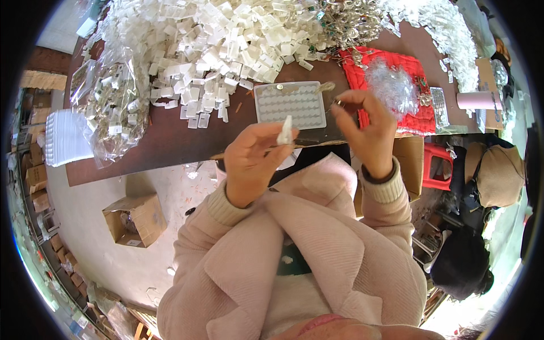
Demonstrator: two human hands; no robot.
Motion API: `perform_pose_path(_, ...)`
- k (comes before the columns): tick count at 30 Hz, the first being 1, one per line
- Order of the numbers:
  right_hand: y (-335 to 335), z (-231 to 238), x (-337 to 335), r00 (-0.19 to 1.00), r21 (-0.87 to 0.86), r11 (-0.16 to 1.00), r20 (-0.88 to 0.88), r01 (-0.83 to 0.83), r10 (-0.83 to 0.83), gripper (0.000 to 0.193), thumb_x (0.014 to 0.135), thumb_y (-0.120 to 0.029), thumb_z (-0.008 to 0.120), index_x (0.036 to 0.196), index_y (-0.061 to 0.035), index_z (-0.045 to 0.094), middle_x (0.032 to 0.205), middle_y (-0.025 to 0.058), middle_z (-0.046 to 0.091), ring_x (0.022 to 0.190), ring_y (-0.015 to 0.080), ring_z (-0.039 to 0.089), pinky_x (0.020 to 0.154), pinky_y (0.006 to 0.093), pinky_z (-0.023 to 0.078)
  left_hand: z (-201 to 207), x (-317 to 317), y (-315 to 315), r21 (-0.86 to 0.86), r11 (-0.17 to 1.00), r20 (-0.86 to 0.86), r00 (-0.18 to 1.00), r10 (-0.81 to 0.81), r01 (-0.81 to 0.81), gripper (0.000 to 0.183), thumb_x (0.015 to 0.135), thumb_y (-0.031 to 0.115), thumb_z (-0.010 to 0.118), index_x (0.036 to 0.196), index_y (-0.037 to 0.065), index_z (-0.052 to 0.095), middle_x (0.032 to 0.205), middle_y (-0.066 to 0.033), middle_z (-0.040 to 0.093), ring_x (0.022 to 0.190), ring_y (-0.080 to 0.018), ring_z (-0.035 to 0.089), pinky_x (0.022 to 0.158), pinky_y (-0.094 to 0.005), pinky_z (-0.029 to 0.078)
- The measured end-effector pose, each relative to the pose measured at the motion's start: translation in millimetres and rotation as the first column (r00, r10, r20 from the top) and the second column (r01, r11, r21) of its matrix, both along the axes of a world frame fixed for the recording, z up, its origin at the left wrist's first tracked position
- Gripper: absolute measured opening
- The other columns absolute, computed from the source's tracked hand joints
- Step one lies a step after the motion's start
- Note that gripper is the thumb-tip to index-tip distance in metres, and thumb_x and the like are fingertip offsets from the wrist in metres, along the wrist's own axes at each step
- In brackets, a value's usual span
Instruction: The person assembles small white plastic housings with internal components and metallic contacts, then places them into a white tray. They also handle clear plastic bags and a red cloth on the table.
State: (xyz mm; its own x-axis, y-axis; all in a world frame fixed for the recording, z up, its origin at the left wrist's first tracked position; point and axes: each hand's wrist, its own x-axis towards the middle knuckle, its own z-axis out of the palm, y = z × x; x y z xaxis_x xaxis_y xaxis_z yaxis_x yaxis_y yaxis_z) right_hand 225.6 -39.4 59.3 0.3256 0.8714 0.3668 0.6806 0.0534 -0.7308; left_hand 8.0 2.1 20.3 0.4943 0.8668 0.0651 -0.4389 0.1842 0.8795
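White plastic: the slim piece (285, 131) stands near upright btwn your L thumb & forefinger, narrow end up; your L hand (252, 156) is closed to a pinch on it, other fingers bent behind. Your R hand (371, 127) is raised to the right, thumb & forefinger curled nearly together on a small bit (339, 103), dark w/ a gold glint, too small to ID. The white piece thus lies left of, & a little nearer you than, your R fingertips, w/ a clear gap btwn; the two hands do not touch.

Beyond the pinch, on the brown table (170, 136), sits a shallow white tray (310, 120) w/ rows of small pieces; your L fingertips are at its near side in this view, your R ones just off its right side. Far: a broad heap of white plastic parts (226, 51); to its right, a pile of metal pieces (351, 22). Right: red cloth (352, 61) under a clear plastic bundle (391, 82), then a pink roll (475, 101). Left: a clear bag (116, 107) of mixed parts, beside stacked white trays (65, 139).
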Motion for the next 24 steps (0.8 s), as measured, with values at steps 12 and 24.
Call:
perform_pose_path(12, -2, -7, -52, 0.904, 0.162, 0.926, 0.324, -0.342, 0.277, 0.034, 0.069, -0.007, 0.077, 0.103, -0.0068, 0.071, 0.090, 0.0059, 0.064, 0.078, 0.0234, 0.063, 0.072, 0.0355, 0.049, -8, -1, -3, -0.173, 0.981, 0.168, 0.979, 0.119, -0.089, 0.025, 0.091, -0.009, 0.064, 0.115, -0.005, 0.057, 0.114, -0.0145, 0.068, 0.104, -0.0169, 0.065, 0.092, -0.0303, 0.053)
perform_pose_path(24, 4, -5, -42, 0.883, 0.144, 0.926, 0.381, -0.348, 0.273, 0.037, 0.063, -0.009, 0.082, 0.098, -0.0069, 0.069, 0.112, 0.0099, 0.063, 0.102, 0.0324, 0.061, 0.081, 0.0408, 0.051, -11, -13, 5, -0.272, 0.955, 0.069, 0.987, 0.145, -0.122, 0.019, 0.089, -0.010, 0.062, 0.106, -0.004, 0.058, 0.099, -0.0165, 0.070, 0.090, -0.0216, 0.071, 0.084, -0.0347, 0.060)
